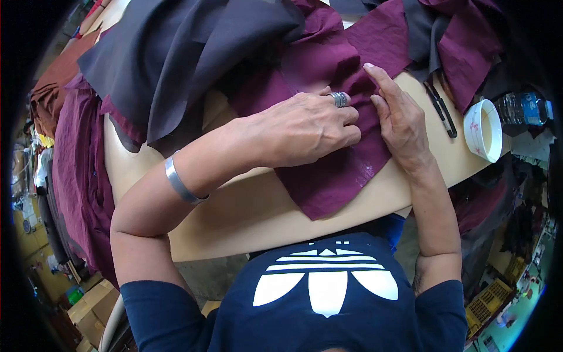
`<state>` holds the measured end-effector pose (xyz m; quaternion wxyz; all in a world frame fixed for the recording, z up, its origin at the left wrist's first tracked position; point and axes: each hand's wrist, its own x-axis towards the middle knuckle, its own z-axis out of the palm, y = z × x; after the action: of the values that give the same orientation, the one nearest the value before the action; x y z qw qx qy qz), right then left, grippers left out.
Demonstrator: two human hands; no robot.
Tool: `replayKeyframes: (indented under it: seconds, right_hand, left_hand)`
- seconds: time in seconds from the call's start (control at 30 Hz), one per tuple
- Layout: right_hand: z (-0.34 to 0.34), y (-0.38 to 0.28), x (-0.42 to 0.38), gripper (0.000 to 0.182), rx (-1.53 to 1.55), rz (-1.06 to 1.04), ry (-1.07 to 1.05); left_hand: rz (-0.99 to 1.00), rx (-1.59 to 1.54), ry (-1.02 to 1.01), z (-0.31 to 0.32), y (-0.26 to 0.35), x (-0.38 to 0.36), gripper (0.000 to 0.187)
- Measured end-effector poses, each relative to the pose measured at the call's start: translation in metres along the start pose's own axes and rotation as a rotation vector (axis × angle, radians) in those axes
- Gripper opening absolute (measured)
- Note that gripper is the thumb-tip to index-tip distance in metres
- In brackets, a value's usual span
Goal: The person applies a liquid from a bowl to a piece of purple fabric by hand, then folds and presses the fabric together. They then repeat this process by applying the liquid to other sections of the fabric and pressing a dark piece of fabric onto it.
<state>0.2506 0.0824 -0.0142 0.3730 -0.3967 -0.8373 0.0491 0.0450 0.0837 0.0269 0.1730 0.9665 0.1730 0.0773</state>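
A maroon piece of fabric [328, 185] lies on the pale tabletop beneath both of my hands. Above it, my left hand [311, 126] is closed, its fingers curled with the tips hidden under the hand. A ring and a metal bracelet are on this arm. My right hand [403, 120] rests at the cloth's right side, index finger and thumb stretched out and apart, with nothing seen between them. Pale whitish marks show on the maroon cloth near its lower right edge.
Dark grey cloth [187, 64] is heaped at the back left. On the right are black thread snips [441, 111], a white bowl [483, 130] with pale contents and a plastic bottle [522, 108]. More maroon fabric [82, 170] hangs at the left; a cardboard box [94, 311] stands below.
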Motion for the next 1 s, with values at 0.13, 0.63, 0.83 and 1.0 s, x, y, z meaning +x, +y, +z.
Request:
replayKeyframes:
  seconds: [0.13, 0.63, 0.83, 1.0]
  right_hand:
    - [-0.003, -0.003, -0.002, 0.056, 0.025, 0.113, -0.046]
    - [-0.010, -0.012, -0.011, 0.059, 0.048, 0.057, -0.105]
    - [-0.005, -0.013, -0.011, 0.064, -0.010, -0.008, -0.058]
    - [-0.003, -0.012, -0.013, 0.067, 0.012, -0.033, -0.020]
  left_hand:
    - [0.021, -0.089, 0.083, 0.014, 0.006, 0.001, 0.007]
    - [-0.001, -0.210, 0.016, 0.013, 0.003, -0.008, 0.017]
    - [-0.041, -0.200, 0.054, 0.020, 0.015, -0.005, 0.016]
    - [-0.035, -0.220, 0.012, 0.016, 0.012, -0.006, 0.015]
